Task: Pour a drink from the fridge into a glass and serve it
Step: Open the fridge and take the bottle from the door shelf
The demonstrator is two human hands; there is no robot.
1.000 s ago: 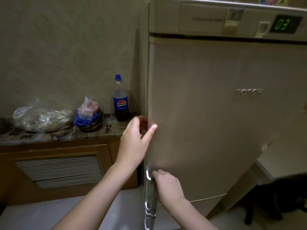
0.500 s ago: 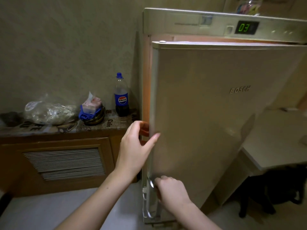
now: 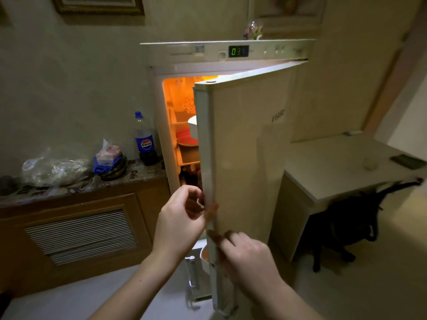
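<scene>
The cream fridge door (image 3: pixel 245 158) stands partly open, hinged on the right, and orange light shows shelves inside (image 3: pixel 184 125) with a white pot and red items. My left hand (image 3: pixel 180 222) curls around the door's left edge at mid height. My right hand (image 3: pixel 245 257) grips the same edge lower down, at the handle. A cola bottle with a blue cap (image 3: pixel 144 139) stands on the counter left of the fridge. No glass is visible.
A wooden cabinet (image 3: pixel 76 227) with a patterned counter holds a plastic bag (image 3: pixel 53 167) and a bowl with a blue cloth and tissues (image 3: pixel 109 161). A white desk (image 3: pixel 342 167) with a dark phone stands right of the fridge, a black chair (image 3: pixel 346 225) under it.
The fridge door has swung from shut to well open, showing the lit inside. Both hands stayed on its left edge, and the view has backed away.
</scene>
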